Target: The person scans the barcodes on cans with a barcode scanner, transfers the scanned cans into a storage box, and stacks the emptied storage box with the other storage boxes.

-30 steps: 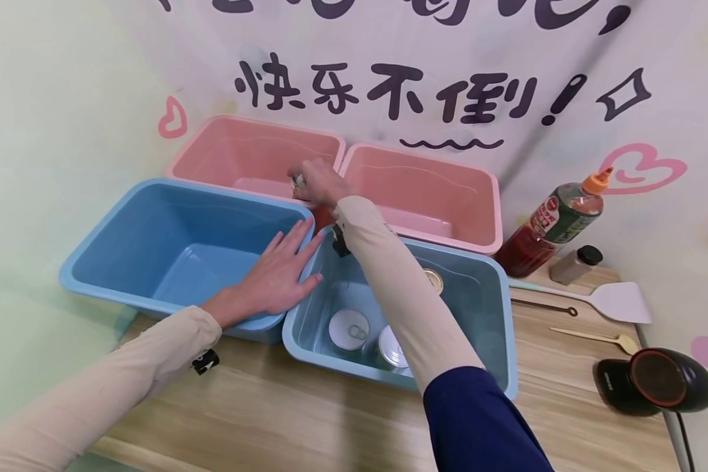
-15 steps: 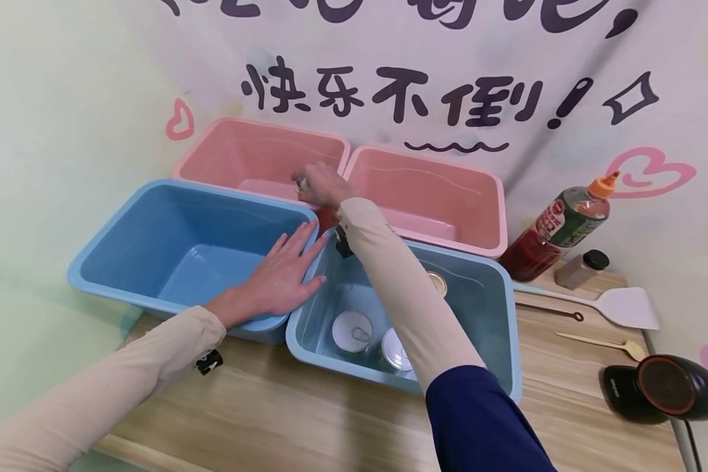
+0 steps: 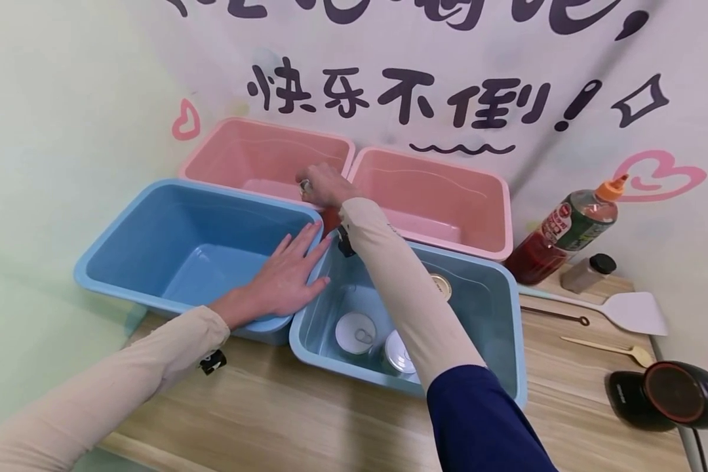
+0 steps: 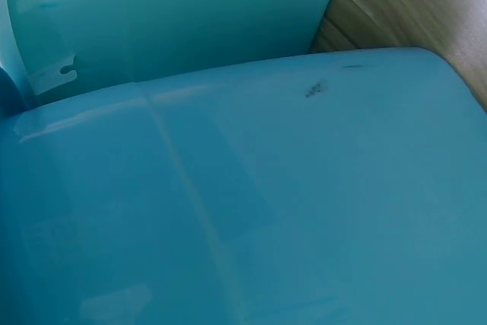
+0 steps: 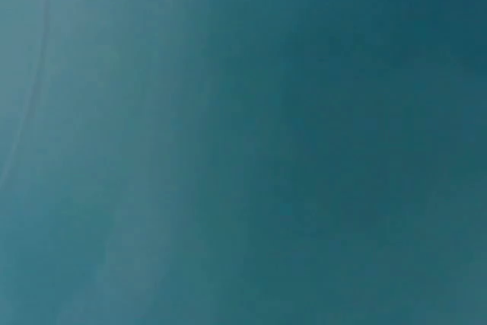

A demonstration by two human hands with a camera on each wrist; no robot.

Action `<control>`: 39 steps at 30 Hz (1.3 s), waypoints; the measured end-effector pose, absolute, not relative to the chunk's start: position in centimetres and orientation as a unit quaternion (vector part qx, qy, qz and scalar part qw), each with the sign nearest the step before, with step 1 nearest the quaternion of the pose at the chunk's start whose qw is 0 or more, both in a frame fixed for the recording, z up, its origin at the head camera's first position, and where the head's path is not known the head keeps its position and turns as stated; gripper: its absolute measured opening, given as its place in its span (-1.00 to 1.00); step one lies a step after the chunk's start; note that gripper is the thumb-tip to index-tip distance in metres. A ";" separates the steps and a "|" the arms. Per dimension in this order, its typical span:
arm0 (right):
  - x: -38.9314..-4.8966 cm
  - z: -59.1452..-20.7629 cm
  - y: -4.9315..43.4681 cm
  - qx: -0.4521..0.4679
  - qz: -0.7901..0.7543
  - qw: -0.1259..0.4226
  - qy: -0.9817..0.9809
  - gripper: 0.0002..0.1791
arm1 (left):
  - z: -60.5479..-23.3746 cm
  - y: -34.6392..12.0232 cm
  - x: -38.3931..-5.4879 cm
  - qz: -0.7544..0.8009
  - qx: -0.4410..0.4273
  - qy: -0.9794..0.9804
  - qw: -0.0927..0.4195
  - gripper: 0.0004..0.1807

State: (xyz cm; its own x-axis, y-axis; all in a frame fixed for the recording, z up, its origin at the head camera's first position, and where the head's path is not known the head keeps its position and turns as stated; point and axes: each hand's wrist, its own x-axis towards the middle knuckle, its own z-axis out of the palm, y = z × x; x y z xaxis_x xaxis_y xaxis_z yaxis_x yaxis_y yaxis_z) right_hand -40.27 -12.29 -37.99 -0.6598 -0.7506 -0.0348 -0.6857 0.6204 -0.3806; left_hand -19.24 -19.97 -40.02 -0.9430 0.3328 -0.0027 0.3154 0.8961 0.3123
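My left hand (image 3: 289, 278) lies flat with fingers spread on the near right rim of the left blue tub (image 3: 124, 292). Its thumb reaches toward the right blue tub (image 3: 413, 387), which holds a white-lidded can (image 3: 354, 332), a second can (image 3: 398, 352) and a gold-topped can (image 3: 441, 286). My right hand (image 3: 327, 185) is over the near right corner of the left pink tub (image 3: 265, 151). Its fingers are curled, and a small silvery thing (image 3: 306, 187) shows at them, too small to name. In the right wrist view only a blurred blue surface appears.
The right pink tub (image 3: 436, 180) stands beside the left one, against the wall. On the right are a red sauce bottle (image 3: 549, 239), a shaker jar (image 3: 587, 274), a white spatula (image 3: 634, 311), a dark thin rod (image 3: 557, 316), a small wooden spoon (image 3: 637, 354) and a black device (image 3: 667, 396).
The head view has shifted slightly, so everything sits a little farther right. Both hands keep nearly the same places on the tubs.
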 end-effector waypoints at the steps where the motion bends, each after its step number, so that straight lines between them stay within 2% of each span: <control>1: -40.3 -38.0 -12.3 -0.403 -0.165 0.095 0.895 -0.54 | -40.1 -20.0 -19.2 0.156 0.167 0.973 0.027 -0.20; 27: -40.2 -37.9 -13.2 -0.389 -0.132 0.118 0.904 -0.58 | -40.1 -20.3 -19.1 0.164 0.169 0.972 0.024 -0.21; 39: -40.3 -37.3 -13.1 -0.381 -0.115 0.155 0.904 -0.64 | -40.0 -20.4 -19.3 0.160 0.171 0.972 0.020 -0.21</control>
State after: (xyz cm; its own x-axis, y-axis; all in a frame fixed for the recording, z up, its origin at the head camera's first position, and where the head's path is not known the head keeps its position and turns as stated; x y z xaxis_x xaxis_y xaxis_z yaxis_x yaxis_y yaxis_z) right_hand -40.27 -13.05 -37.33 -0.6613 -0.7249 -0.1929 -0.6536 0.6830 -0.3260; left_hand -19.35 -20.36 -40.04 -0.9407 0.3390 0.0166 0.3263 0.8900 0.3185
